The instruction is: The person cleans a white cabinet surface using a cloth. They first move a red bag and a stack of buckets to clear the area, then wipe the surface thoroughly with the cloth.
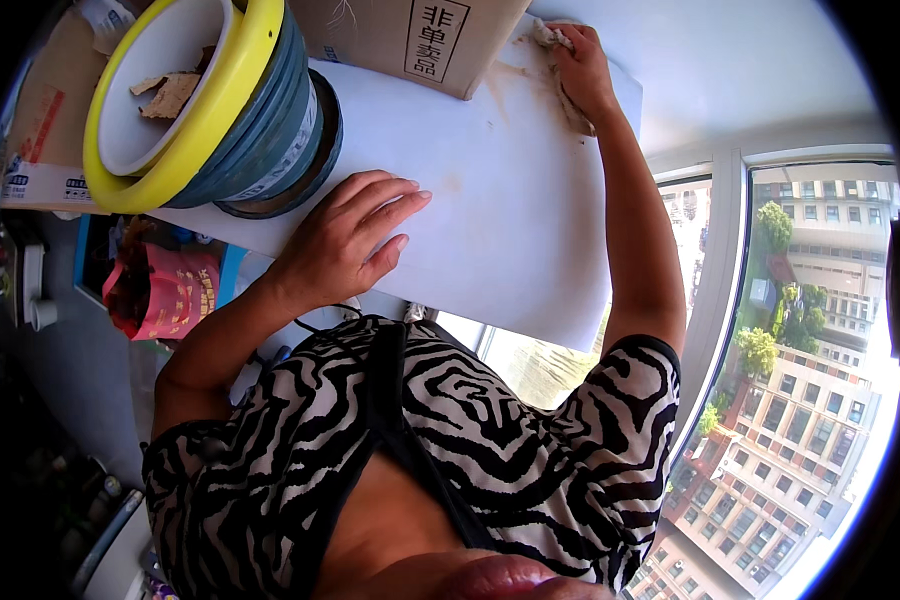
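Observation:
My right hand [582, 75] reaches to the far right corner of a white tabletop [490, 230], its fingers closed on a crumpled, pale cloth [568, 100]. Part of that cloth hangs down beside the wrist along the table's right side. Brownish smears [505, 85] mark the surface just left of it. My left hand [355, 235] is held over the table's near left part, empty, with fingers loosely stretched out and apart. Whether it touches the surface I cannot tell. Just beyond it stands a dark green ribbed bucket [285, 130] with a yellow-rimmed container [260, 60] on top.
Torn brown cardboard pieces [173, 95] lie inside the white-lined container. A cardboard box [410, 40] stands at the table's far edge. More cardboard [55, 120] is at the far left, above a red bag [165, 290]. A window [810, 300] borders the right side.

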Tool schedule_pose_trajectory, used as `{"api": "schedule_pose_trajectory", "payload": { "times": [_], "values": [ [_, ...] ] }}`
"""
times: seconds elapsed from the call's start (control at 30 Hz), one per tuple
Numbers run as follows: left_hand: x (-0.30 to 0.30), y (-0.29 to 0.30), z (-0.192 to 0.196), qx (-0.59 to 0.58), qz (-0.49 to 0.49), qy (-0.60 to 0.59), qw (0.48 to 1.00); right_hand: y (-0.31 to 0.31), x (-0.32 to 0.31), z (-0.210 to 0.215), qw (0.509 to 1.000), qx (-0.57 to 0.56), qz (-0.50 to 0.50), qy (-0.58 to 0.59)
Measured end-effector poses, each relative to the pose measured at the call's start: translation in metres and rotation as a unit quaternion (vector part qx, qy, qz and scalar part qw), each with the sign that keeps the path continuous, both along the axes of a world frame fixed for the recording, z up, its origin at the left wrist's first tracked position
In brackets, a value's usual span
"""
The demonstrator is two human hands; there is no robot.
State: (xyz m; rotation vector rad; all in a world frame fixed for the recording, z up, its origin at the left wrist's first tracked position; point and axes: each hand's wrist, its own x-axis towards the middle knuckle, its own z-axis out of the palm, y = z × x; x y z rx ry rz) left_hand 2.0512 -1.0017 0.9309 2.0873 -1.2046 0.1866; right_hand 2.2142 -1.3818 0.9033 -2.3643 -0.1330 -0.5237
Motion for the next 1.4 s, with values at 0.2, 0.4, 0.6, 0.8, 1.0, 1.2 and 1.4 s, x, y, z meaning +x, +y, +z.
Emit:
{"api": "schedule_pose_trajectory", "payload": {
  "times": [0.2,0.4,0.6,0.8,1.0,1.2,1.4],
  "values": [
    [0.0,0.002,-0.001,0.007,-0.008,-0.002,1.0,0.057,-0.043,0.006,0.995,-0.005,0.098,0.024],
    [-0.001,0.006,-0.002,0.004,-0.004,-0.003,1.0,0.063,-0.103,0.034,0.964,0.042,0.232,0.124],
    [-0.003,0.009,-0.005,-0.015,0.01,-0.002,1.0,-0.008,-0.053,0.073,0.954,0.285,0.056,0.077],
    [-0.001,0.007,-0.004,-0.013,0.028,0.002,1.0,-0.007,0.03,0.016,0.983,-0.163,-0.087,0.015],
    [-0.001,0.002,-0.007,0.0,0.023,-0.007,1.0,0.023,0.028,-0.003,0.956,-0.273,-0.092,-0.051],
    [0.0,0.005,-0.009,-0.002,0.016,-0.023,1.0,0.075,-0.055,0.016,0.974,-0.227,-0.007,0.002],
    [-0.003,0.005,-0.012,-0.001,-0.005,-0.035,0.999,0.116,-0.144,0.025,0.98,-0.193,0.042,0.015]
  ]
}}
